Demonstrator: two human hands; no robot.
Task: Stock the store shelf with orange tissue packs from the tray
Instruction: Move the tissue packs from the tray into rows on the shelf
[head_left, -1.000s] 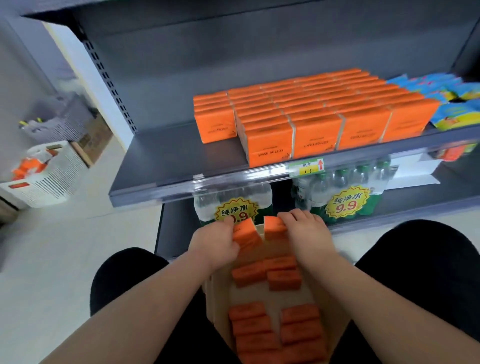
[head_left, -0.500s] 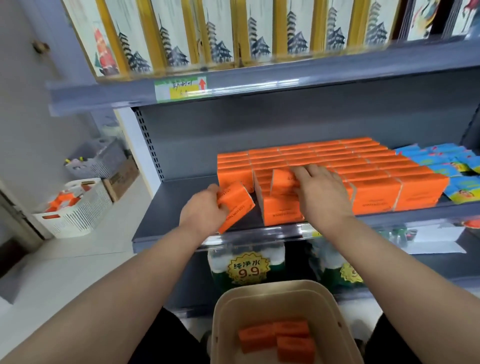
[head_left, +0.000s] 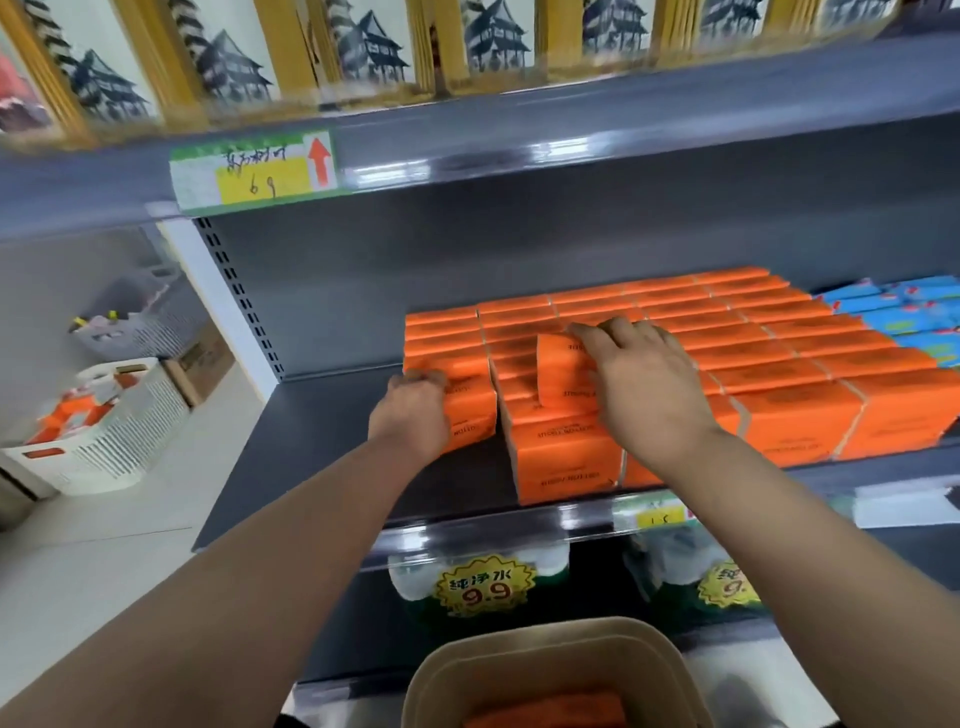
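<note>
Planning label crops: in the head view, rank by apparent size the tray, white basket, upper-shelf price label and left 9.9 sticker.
1. Roughly tied: tray and white basket; tray is nearer and cropped.
2. price label
3. 9.9 sticker

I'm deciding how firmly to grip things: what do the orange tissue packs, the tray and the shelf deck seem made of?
Orange tissue packs: thin plastic film, probably; slight gloss, soft edges. Tray: matte beige, moulded plastic or pulp, unclear; rounded rim. Shelf deck: painted metal, likely; smooth grey satin sheen.
</note>
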